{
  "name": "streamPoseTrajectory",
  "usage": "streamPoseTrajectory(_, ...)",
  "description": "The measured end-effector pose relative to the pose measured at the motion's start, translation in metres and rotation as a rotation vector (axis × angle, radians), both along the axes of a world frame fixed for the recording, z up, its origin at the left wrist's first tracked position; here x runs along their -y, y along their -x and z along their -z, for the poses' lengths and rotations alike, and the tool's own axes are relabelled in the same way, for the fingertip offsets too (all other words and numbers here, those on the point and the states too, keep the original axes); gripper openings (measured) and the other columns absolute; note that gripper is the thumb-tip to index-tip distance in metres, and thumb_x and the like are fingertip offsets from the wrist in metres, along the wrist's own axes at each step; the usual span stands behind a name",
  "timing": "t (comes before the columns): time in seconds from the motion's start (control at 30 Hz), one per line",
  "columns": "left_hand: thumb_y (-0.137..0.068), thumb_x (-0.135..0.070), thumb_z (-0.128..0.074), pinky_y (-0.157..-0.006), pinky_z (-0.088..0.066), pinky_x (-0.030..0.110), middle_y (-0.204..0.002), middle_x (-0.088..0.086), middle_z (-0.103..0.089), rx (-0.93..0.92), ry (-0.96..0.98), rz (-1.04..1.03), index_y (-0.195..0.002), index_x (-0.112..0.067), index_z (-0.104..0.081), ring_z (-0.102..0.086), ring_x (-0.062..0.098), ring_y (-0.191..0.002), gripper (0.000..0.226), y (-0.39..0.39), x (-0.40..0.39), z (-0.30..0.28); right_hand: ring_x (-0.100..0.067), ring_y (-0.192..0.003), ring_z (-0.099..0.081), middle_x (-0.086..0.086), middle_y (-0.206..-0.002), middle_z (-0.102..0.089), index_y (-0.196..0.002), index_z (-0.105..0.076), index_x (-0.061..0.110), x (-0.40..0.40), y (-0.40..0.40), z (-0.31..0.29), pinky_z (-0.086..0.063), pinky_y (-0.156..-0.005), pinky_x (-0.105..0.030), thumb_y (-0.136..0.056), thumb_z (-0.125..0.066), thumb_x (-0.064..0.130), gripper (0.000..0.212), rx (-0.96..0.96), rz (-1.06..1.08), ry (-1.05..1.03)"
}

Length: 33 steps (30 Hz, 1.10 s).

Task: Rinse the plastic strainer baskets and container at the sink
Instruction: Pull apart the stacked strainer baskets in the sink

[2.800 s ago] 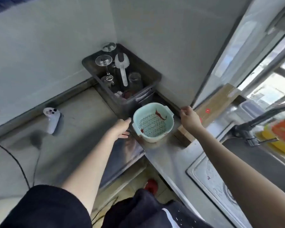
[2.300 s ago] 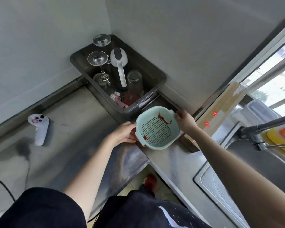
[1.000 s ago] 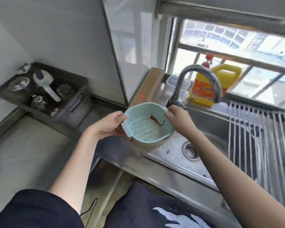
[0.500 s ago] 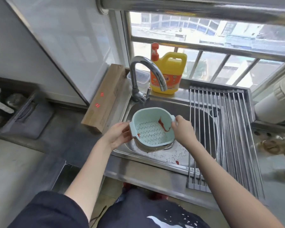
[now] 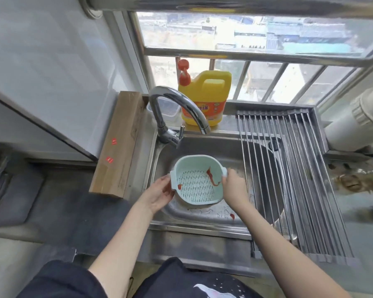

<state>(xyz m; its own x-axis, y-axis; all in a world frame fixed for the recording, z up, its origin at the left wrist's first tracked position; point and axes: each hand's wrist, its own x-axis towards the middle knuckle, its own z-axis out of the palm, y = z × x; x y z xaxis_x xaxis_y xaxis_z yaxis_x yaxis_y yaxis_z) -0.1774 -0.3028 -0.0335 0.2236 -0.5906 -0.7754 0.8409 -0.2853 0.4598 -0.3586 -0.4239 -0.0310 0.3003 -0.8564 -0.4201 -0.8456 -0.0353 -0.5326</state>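
Note:
A pale green plastic strainer basket (image 5: 197, 186) with red smears inside hangs low over the steel sink (image 5: 228, 151). A darker container seems nested under it, mostly hidden. My left hand (image 5: 159, 193) grips the basket's left rim and handle. My right hand (image 5: 233, 187) grips its right handle. The curved tap (image 5: 177, 104) stands behind the basket, and no water runs from it.
A yellow detergent jug (image 5: 205, 97) with a red pump and a small clear box (image 5: 167, 109) stand behind the tap. A roll-up rod rack (image 5: 289, 173) covers the sink's right side. A long cardboard box (image 5: 121, 143) lies to the left. A red spot marks the sink floor.
I lifted the basket from the counter corner by the dish tray and carried it right, over the sink. Both hands have kept hold, and the basket now sits lower in the basin.

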Motion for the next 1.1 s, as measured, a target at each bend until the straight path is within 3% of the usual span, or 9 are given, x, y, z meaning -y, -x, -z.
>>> streamPoseTrajectory(0.1, -0.094, -0.021, -0.052, -0.071, -0.056, 0.023, -0.086, 0.008, -0.069, -0.068, -0.008, -0.013, -0.096, -0.007, -0.066, -0.062, 0.015, -0.084, 0.019, -0.004, 0.005, 0.007, -0.026, -0.074, -0.058, -0.012, -0.089, -0.062, -0.112, -0.045, 0.007, -0.001, -0.007, 0.004, -0.043, -0.054, -0.031, -0.1, -0.04, 0.019, 0.018, 0.024, 0.043, -0.017)
streamPoseTrajectory(0.2, -0.096, -0.022, -0.051, -0.069, -0.055, 0.023, -0.087, 0.008, -0.066, -0.049, -0.046, 0.035, -0.1, -0.004, -0.062, -0.059, 0.015, -0.082, 0.021, -0.013, 0.007, 0.018, -0.027, -0.08, -0.061, -0.011, -0.092, -0.062, -0.115, -0.042, 0.008, -0.002, -0.013, 0.008, -0.051, -0.064, -0.038, -0.1, -0.042, 0.019, 0.018, 0.012, 0.074, -0.056)
streamPoseTrajectory(0.3, -0.099, -0.021, -0.047, -0.061, -0.054, 0.023, -0.09, 0.01, -0.063, 0.084, -0.092, 0.109, -0.116, 0.0, -0.052, -0.058, 0.016, -0.079, 0.027, -0.019, 0.01, 0.027, -0.027, -0.079, -0.06, -0.013, -0.094, -0.062, -0.109, -0.041, 0.007, -0.005, -0.016, 0.013, -0.049, -0.06, -0.036, -0.1, -0.042, 0.019, 0.015, 0.019, 0.115, -0.086)
streamPoseTrajectory(0.47, -0.101, -0.02, -0.044, -0.046, -0.045, 0.019, -0.077, 0.008, -0.063, 0.317, -0.181, 0.393, -0.104, -0.002, -0.052, -0.055, 0.009, -0.054, 0.02, -0.023, 0.015, 0.019, -0.02, -0.072, -0.057, -0.009, -0.09, -0.057, -0.109, -0.04, 0.006, -0.01, -0.016, 0.016, -0.044, -0.052, -0.03, -0.1, -0.041, 0.02, 0.016, -0.005, 0.152, -0.136)
streamPoseTrajectory(0.53, -0.101, -0.02, -0.042, -0.048, -0.045, 0.019, -0.077, 0.007, -0.063, 0.311, -0.162, 0.493, -0.103, -0.004, -0.051, -0.054, 0.007, -0.05, 0.019, -0.025, 0.013, 0.014, -0.015, -0.067, -0.05, -0.006, -0.086, -0.052, -0.107, -0.039, 0.006, -0.009, -0.013, 0.016, -0.037, -0.048, -0.027, -0.101, -0.04, 0.019, 0.015, -0.02, 0.14, -0.143)
streamPoseTrajectory(0.63, -0.101, -0.026, -0.041, -0.056, -0.049, 0.022, -0.085, 0.01, -0.061, 0.316, -0.134, 0.6, -0.102, -0.007, -0.047, -0.055, 0.013, -0.063, 0.02, -0.023, 0.01, 0.01, -0.016, -0.066, -0.048, -0.001, -0.078, -0.049, -0.101, -0.036, 0.009, -0.006, -0.007, 0.016, -0.033, -0.047, -0.025, -0.1, -0.041, 0.02, 0.012, -0.017, 0.132, -0.139)
streamPoseTrajectory(0.9, -0.101, -0.018, -0.043, -0.055, -0.051, 0.02, -0.084, 0.012, -0.062, 0.31, -0.078, 0.536, -0.093, -0.009, -0.042, -0.058, 0.016, -0.066, 0.012, -0.007, 0.005, 0.001, -0.021, -0.079, -0.058, -0.003, -0.088, -0.052, -0.105, -0.041, 0.007, 0.008, 0.006, 0.016, -0.044, -0.048, -0.022, -0.095, -0.055, 0.025, 0.026, -0.012, 0.084, -0.207)
streamPoseTrajectory(1.03, -0.098, -0.012, -0.048, -0.06, -0.053, 0.024, -0.069, 0.006, -0.062, 0.289, -0.019, 0.532, -0.088, -0.01, -0.044, -0.061, 0.016, -0.064, 0.011, -0.004, 0.005, -0.005, -0.026, -0.086, -0.062, -0.008, -0.096, -0.057, -0.106, -0.042, 0.007, 0.013, 0.015, 0.016, -0.056, -0.07, -0.039, -0.096, -0.053, 0.025, 0.023, 0.0, 0.03, -0.214)
streamPoseTrajectory(1.1, -0.097, -0.009, -0.05, -0.065, -0.054, 0.027, -0.068, 0.006, -0.062, 0.294, 0.002, 0.537, -0.09, -0.01, -0.044, -0.062, 0.018, -0.066, 0.009, 0.001, 0.006, -0.007, -0.026, -0.087, -0.06, -0.008, -0.098, -0.055, -0.104, -0.041, 0.009, 0.016, 0.019, 0.014, -0.055, -0.07, -0.037, -0.097, -0.051, 0.024, 0.019, 0.015, 0.014, -0.218)
